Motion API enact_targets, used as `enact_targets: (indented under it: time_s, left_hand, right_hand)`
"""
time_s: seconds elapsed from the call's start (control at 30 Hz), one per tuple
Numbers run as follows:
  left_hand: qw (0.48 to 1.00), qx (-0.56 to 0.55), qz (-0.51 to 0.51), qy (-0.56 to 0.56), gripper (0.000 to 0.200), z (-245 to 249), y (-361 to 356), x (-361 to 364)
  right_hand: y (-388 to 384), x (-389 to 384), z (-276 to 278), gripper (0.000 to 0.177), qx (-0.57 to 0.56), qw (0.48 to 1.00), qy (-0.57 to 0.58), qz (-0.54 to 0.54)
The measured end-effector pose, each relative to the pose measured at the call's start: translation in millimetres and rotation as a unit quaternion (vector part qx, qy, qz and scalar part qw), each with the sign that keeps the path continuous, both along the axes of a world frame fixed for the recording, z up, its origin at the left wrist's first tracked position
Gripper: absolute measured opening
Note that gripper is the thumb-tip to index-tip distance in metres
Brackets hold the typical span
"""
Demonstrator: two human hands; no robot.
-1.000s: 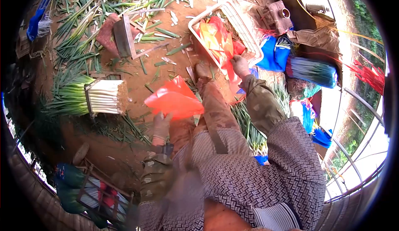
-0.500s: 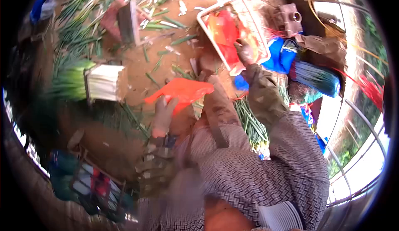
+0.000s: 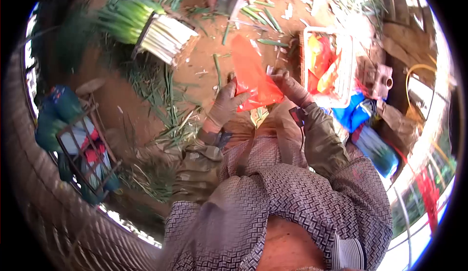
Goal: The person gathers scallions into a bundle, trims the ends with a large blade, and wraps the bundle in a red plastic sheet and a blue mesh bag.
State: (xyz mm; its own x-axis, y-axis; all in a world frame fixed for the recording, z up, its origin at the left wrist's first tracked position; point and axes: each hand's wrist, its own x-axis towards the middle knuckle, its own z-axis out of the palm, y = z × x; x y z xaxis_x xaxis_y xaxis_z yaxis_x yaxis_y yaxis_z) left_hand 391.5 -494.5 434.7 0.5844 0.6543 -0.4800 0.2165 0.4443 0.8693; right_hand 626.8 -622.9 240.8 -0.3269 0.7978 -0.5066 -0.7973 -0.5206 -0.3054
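In front of my lap is an orange-red plastic bag point(image 3: 258, 83), its upper end standing up away from me. My left hand point(image 3: 226, 106), in a thin glove, grips the bag's left side with the thumb over the front. My right hand point(image 3: 294, 89), gloved as well, pinches the bag at its right edge, near the fold. Beyond my left hand lies a thick bundle of green onions point(image 3: 165, 38), white stalks toward the middle, held in a dark frame. To the right of my right hand stands a pale plastic basket point(image 3: 352, 73) with more red-orange bags point(image 3: 321, 66) inside.
Loose onion leaves point(image 3: 168, 100) litter the dirt floor on the left and at the top. A small rack point(image 3: 87, 149) with packed goods stands at the lower left. Blue wrapping point(image 3: 352, 114) and a wrapped onion bundle point(image 3: 375, 149) lie on the right.
My right hand has left the basket and come over to the plastic bag, which both hands now hold. The bag has turned more upright. My view has shifted, moving the surroundings across the picture.
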Motion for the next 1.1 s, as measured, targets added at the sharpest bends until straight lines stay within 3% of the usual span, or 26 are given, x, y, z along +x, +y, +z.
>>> enact_targets:
  time_s: [0.03,0.07,0.1,0.13,0.3,0.43,0.47,0.5,0.53,0.57,0.63,0.67,0.7,0.73,0.77,0.8,0.83,0.87,0.93,0.97,1.03,1.1]
  left_hand:
    - [1.000,-0.010,0.015,-0.002,0.032,12,3,-8]
    - [0.999,-0.020,0.028,-0.004,0.032,22,3,-11]
    - [0.999,-0.021,0.029,0.006,0.034,19,3,-28]
    - [0.998,-0.022,0.052,-0.003,0.036,19,1,-41]
    - [0.988,-0.024,0.150,-0.039,0.036,31,6,-98]
    - [0.974,-0.071,0.210,-0.055,0.036,53,16,-146]
    - [0.985,0.058,0.160,0.023,0.038,40,12,-163]
    - [0.946,-0.060,0.259,-0.188,0.040,-1,6,-187]
    - [0.841,-0.181,0.335,-0.384,0.043,-22,5,-206]
    - [0.845,-0.137,0.342,-0.388,0.041,-46,8,-226]
    - [0.925,0.025,0.313,-0.213,0.039,-8,7,-234]
    - [0.938,0.077,0.306,-0.146,0.038,4,4,-240]
    - [0.954,0.098,0.280,-0.047,0.038,-6,5,-246]
    - [0.961,0.109,0.251,0.050,0.040,-12,7,-255]
    - [0.959,0.112,0.256,0.049,0.041,-18,7,-269]
    - [0.959,0.113,0.256,0.048,0.043,-26,7,-276]
    - [0.959,0.112,0.255,0.046,0.044,-26,11,-285]
    - [0.961,0.085,0.264,0.021,0.043,-20,17,-297]
    - [0.961,0.026,0.273,-0.028,0.039,-1,16,-315]
    - [0.954,-0.047,0.291,-0.045,0.032,28,18,-323]
    - [0.940,-0.077,0.320,-0.089,0.029,75,19,-334]
    - [0.941,-0.091,0.318,-0.070,0.030,73,24,-345]
  right_hand:
    - [8,-5,2,0.041,0.165,0.941,-0.276,0.102]
    - [16,-9,3,0.044,0.257,0.836,-0.468,0.126]
    - [40,-16,57,0.045,0.174,0.925,-0.325,0.090]
    - [59,-25,95,0.046,0.081,0.980,-0.172,0.051]
    - [104,-64,147,0.049,0.067,0.973,-0.219,-0.002]
    - [127,-108,152,0.039,0.043,0.969,-0.237,0.054]
    - [125,-120,156,0.038,0.037,0.976,-0.210,0.048]
    - [129,-134,157,0.037,0.035,0.984,-0.170,0.041]
    - [131,-150,162,0.036,0.031,0.991,-0.130,0.031]
    - [133,-163,153,0.039,0.045,0.991,-0.117,0.053]
    - [120,-177,131,0.044,0.033,0.991,-0.086,0.097]
    - [115,-179,112,0.047,0.015,0.991,-0.064,0.114]
    - [118,-188,127,0.042,0.086,0.969,-0.161,0.167]
    - [127,-200,153,0.037,0.293,0.838,-0.387,0.251]
    - [133,-211,183,0.033,0.447,0.645,-0.553,0.279]
    - [136,-223,212,0.029,0.506,0.541,-0.615,0.268]
    - [140,-238,208,0.026,0.279,0.808,-0.475,0.211]
    - [145,-251,204,0.025,0.007,0.956,-0.265,0.128]
    - [165,-270,227,0.026,0.037,0.930,-0.341,0.128]
    - [173,-278,235,0.026,0.051,0.916,-0.378,0.126]
    - [190,-293,236,0.023,0.078,0.902,-0.409,0.117]
    - [205,-312,248,0.025,0.073,0.894,-0.430,0.105]
